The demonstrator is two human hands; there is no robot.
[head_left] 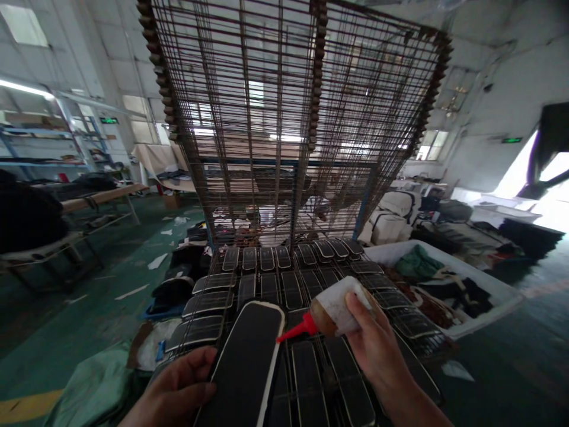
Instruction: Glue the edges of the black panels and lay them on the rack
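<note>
My left hand [180, 385] grips the left edge of a long black panel [246, 362] with rounded corners and a pale rim. In my right hand [377, 350] is a glue bottle [340, 305] with a whitish label and amber contents, tilted so its red nozzle [297, 328] points left. The nozzle's tip meets the pale rim at the panel's right side, near its upper corner. Beneath and beyond lie rows of similar black panels [306, 379] with pale edges, resting on a wire rack. The lower end of the held panel runs out of view.
Tall wire rack shelves [267, 89] rise tilted ahead. On the right stands a white bin [480, 314] with cloth in it. A green sack [95, 379] lies on the floor at left. A dark-clothed person [26, 219] is at the far left beside a table [106, 196].
</note>
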